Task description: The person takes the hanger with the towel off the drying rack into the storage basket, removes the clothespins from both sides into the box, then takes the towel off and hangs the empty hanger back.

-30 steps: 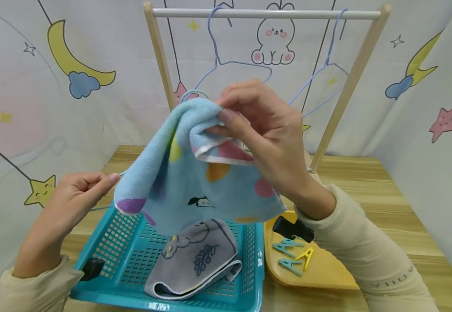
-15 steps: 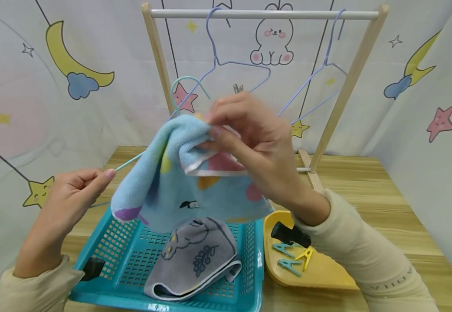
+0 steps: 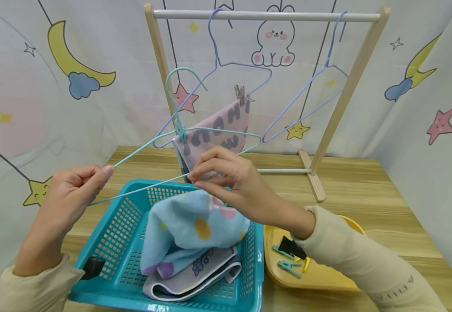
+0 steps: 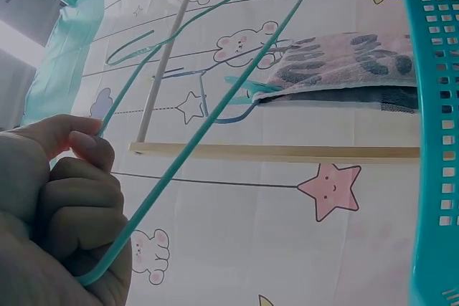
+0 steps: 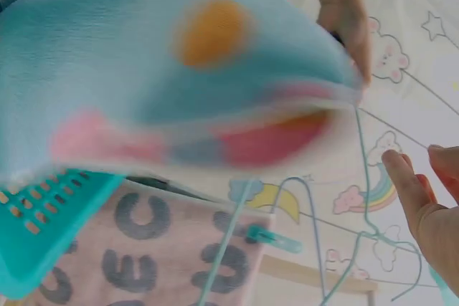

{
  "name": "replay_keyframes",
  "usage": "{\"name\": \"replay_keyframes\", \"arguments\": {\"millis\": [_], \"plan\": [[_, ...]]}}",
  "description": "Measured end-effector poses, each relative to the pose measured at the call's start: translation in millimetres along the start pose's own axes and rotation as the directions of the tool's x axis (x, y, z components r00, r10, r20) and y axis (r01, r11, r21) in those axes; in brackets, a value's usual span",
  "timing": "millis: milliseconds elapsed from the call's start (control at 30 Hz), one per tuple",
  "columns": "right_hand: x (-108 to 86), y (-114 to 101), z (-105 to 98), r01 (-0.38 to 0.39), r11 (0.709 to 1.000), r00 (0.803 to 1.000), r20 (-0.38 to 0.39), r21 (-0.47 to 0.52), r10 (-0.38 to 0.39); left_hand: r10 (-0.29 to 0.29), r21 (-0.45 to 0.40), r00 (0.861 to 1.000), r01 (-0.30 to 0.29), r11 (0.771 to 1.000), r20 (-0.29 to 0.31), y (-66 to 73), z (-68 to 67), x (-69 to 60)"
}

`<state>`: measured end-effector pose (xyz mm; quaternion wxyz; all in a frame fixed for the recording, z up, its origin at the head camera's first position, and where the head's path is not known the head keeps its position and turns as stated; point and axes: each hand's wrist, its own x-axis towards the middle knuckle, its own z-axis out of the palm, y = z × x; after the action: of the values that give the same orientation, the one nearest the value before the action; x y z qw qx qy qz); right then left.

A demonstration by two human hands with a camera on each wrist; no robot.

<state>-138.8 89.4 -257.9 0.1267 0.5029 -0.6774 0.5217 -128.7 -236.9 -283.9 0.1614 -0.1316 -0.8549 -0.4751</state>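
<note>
My left hand (image 3: pixel 75 190) grips the left end of a teal wire clothes hanger (image 3: pixel 144 149), its hook pointing up. The left wrist view shows the fingers curled at the hanger's wire (image 4: pixel 179 152). My right hand (image 3: pixel 230 182) is beside the hanger's lower bar. In the right wrist view its thumb and index finger (image 5: pixel 412 188) stand apart with nothing between them. Below, a light blue towel (image 3: pixel 194 221) with coloured spots lies crumpled over a grey towel (image 3: pixel 179 281) in the teal basket (image 3: pixel 105 236). That blue towel is blurred in the right wrist view.
A wooden rack (image 3: pixel 362 86) with a white rail holds blue hangers (image 3: pixel 306 82). A pink lettered towel (image 3: pixel 214 130) hangs behind my hanger, with a grey clip (image 3: pixel 240 94) and a teal clip (image 3: pixel 180 130). A yellow tray (image 3: pixel 316 271) with clothespins (image 3: pixel 289 266) stands right of the basket.
My right hand has let go of the blue towel, which has dropped into the basket. The hand has moved down and slightly left. My left hand stays on the hanger, now largely uncovered.
</note>
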Motion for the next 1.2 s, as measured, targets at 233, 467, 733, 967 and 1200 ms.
{"name": "replay_keyframes", "arguments": {"millis": [233, 467, 733, 967, 1200], "plan": [[-15.8, 11.9, -0.6, -0.053, 0.999, 0.998, 0.024, -0.005, 0.053, 0.011, 0.006, 1.000, -0.011, 1.000, 0.003, 1.0, 1.0, 0.7], [-29.1, 19.7, -7.3, -0.130, 0.991, 0.991, -0.003, 0.020, 0.130, 0.012, 0.025, 1.000, -0.012, 1.000, -0.005, 2.3, 2.2, 2.1], [-45.5, 30.0, -17.2, -0.166, 0.986, 0.986, -0.024, 0.018, 0.167, 0.011, 0.024, 1.000, -0.011, 1.000, -0.009, 1.3, 4.4, 2.6], [-57.3, 40.4, -29.1, -0.195, 0.980, 0.979, -0.060, -0.024, 0.194, 0.019, 0.000, 1.000, -0.019, 1.000, -0.005, 3.6, 6.6, 3.9], [-74.3, 49.5, -44.6, -0.245, 0.968, 0.966, -0.092, -0.050, 0.240, 0.041, 0.020, 0.999, -0.040, 0.999, -0.005, 9.3, 9.5, 4.2]]}}
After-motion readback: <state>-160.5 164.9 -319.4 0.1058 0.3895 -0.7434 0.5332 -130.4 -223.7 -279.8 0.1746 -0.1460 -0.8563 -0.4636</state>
